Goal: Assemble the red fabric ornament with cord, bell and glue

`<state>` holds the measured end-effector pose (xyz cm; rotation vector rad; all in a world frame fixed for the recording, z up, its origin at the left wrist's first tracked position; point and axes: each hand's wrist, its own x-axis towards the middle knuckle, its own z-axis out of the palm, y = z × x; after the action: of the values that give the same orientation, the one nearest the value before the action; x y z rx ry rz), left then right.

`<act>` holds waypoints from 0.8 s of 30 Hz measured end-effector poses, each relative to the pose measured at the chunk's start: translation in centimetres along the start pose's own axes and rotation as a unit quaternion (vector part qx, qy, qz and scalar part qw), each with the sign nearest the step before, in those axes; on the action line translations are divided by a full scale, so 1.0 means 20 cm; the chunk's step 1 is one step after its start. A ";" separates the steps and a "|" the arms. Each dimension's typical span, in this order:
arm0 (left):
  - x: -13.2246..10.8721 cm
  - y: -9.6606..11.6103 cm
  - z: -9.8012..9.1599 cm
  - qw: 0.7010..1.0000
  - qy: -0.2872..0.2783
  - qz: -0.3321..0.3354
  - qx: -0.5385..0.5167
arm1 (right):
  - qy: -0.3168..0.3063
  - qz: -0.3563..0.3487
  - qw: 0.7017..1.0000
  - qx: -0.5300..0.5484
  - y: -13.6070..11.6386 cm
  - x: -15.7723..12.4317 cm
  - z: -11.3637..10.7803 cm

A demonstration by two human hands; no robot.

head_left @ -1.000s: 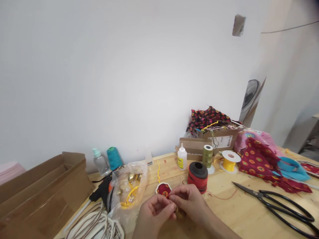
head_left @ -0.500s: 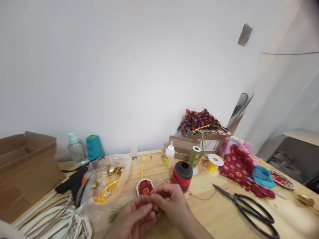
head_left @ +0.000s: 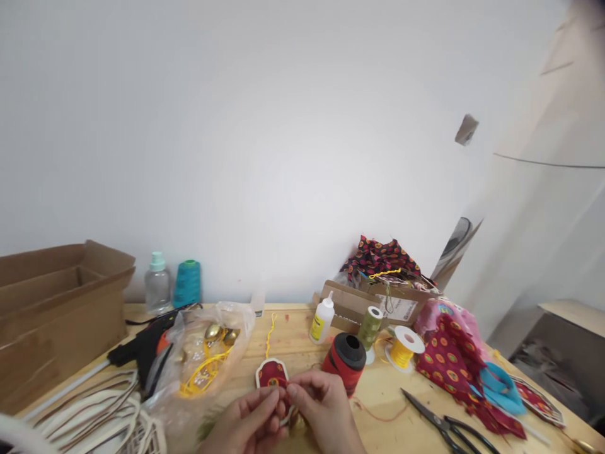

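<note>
At the table's front, my left hand (head_left: 255,419) and my right hand (head_left: 326,407) meet, thumbs and fingertips pinched together. Between them is a thin strand of red thread (head_left: 282,386), partly hidden by the fingers. Just behind lies a white-edged ornament (head_left: 271,372) with dark red patterned fabric and a twisted yellow cord (head_left: 270,334) at its top. Under my right fingers a small gold bell (head_left: 297,421) shows in part. A red thread spool (head_left: 344,366) with a black core stands right behind my right hand.
To the left are a cardboard box (head_left: 66,315), a glue gun (head_left: 142,343), a plastic bag (head_left: 236,321) with bells and yellow cord, and wooden frames (head_left: 94,416). On the right: glue bottle (head_left: 322,320), green spool (head_left: 370,328), yellow spool (head_left: 401,356), scissors (head_left: 439,422), red fabric (head_left: 454,362).
The camera has tilted up, so the table things sit lower in view. Both hands stay together at the ornament, still pinching, with more red thread visible at the fingertips.
</note>
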<state>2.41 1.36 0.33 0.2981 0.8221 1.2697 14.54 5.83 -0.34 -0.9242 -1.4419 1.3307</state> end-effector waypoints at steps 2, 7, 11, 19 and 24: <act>0.00 0.00 0.00 1.000 0.014 0.021 0.001 | -0.006 -0.015 1.000 -0.018 0.00 0.00 0.00; 0.01 0.01 -0.02 0.998 0.043 0.050 -0.006 | -0.007 -0.029 0.998 -0.064 0.01 -0.01 -0.01; 0.01 0.01 -0.03 0.997 0.058 0.056 -0.012 | 0.005 -0.036 0.996 -0.080 -0.02 -0.01 0.00; 0.01 0.01 -0.03 0.998 0.020 0.049 -0.016 | 0.000 -0.055 0.991 -0.121 -0.05 -0.04 0.01; 0.02 0.00 -0.03 0.999 -0.008 0.044 -0.020 | -0.030 -0.079 0.981 -0.176 -0.03 -0.04 0.01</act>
<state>2.03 1.47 -0.27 0.3136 0.7762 1.3628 14.70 4.92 0.23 -0.9759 -1.7963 1.0113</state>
